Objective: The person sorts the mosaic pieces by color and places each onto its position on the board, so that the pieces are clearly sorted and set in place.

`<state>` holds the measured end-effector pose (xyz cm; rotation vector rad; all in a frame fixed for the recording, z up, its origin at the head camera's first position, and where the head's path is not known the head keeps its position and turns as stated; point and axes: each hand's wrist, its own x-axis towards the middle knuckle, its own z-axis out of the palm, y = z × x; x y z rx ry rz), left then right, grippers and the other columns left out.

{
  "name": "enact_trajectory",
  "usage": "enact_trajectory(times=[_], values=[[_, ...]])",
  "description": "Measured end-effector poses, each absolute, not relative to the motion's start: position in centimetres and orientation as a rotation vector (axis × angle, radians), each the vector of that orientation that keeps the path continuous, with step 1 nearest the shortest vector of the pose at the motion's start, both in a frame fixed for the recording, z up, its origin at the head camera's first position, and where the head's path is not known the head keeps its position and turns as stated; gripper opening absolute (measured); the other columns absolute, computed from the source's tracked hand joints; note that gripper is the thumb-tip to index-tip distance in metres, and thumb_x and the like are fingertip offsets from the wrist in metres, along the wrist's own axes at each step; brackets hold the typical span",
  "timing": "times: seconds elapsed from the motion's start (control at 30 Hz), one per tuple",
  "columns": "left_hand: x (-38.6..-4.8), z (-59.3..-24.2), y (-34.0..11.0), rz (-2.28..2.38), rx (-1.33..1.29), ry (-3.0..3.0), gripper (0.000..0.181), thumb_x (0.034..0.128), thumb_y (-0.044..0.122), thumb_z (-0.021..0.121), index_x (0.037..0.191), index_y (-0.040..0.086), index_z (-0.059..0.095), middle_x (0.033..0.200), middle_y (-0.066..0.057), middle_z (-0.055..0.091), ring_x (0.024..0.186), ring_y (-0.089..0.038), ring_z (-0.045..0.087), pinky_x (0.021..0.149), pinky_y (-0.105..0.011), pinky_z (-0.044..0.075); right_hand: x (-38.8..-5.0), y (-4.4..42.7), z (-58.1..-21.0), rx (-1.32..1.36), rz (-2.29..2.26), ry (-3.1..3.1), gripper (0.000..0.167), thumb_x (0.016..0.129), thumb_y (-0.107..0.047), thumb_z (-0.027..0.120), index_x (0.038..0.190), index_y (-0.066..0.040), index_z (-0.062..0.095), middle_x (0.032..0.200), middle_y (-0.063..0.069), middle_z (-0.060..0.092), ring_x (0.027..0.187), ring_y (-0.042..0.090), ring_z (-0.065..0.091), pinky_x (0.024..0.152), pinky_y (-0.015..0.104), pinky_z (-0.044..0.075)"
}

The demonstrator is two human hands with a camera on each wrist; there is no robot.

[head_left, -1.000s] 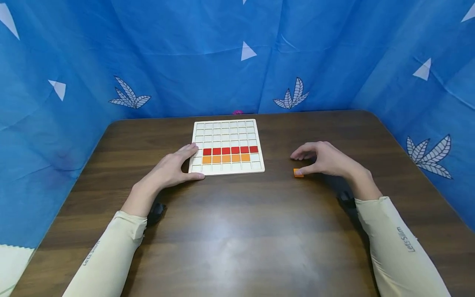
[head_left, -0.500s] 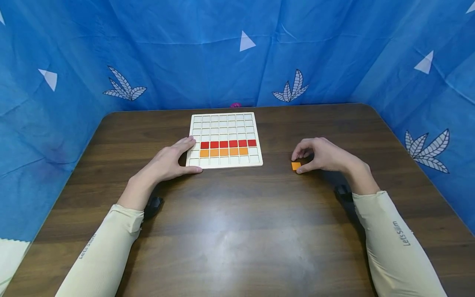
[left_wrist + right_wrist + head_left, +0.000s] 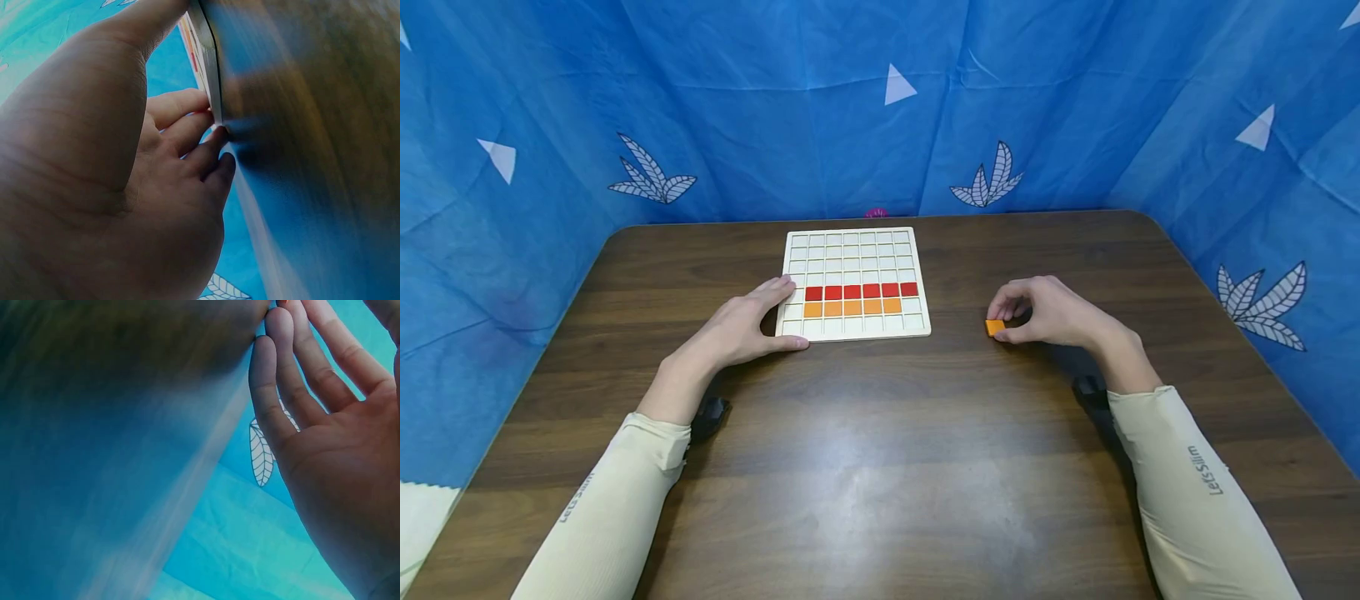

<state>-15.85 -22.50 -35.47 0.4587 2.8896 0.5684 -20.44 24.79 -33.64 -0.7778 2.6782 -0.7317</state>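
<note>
In the head view, a cream grid board [image 3: 855,329] lies on the table, a row of red tiles [image 3: 852,292] above a row of orange tiles [image 3: 852,308] in its cells. My left hand [image 3: 733,329] rests on its near left corner. The fingertips touch the left rim and the thumb lies along the front edge. The left wrist view has these fingers [image 3: 184,119] lightly bent against the board's edge. Right of the board, my right hand [image 3: 1048,312] pinches a loose orange tile [image 3: 994,327] between thumb and fingers. In the right wrist view that tile is almost out of frame.
The brown wooden table [image 3: 865,450] spreads out in front of the board and between both forearms. A blue patterned cloth [image 3: 820,108] hangs behind and along the sides. Black wrist cameras [image 3: 709,417] sit under the wrists.
The right thumb and fingers have closed on the orange tile, which has tilted and shifted slightly left and away. The left hand keeps its place on the board. The head view has tilted slightly.
</note>
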Motion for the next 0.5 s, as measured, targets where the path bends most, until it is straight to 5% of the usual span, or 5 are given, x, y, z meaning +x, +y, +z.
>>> enact_trajectory(times=[0.5], values=[[-15.8, -35.5, -22.6, 0.578, 0.463, 2.888, 0.107, 0.0873, 0.063, 0.079, 0.167, 0.009, 0.031, 0.175, -0.013, 0.024, 0.162, -0.034, 0.023, 0.126, -0.059, 0.029, -21.8, 22.2, -33.8, -0.73, -0.823, 2.754, 0.018, 0.086, -0.015, 0.088, 0.1, -0.015, 0.077, 0.096, 0.002, 0.075, 0.087, 0.021, 0.065, 0.082, 0.033, 0.059]])
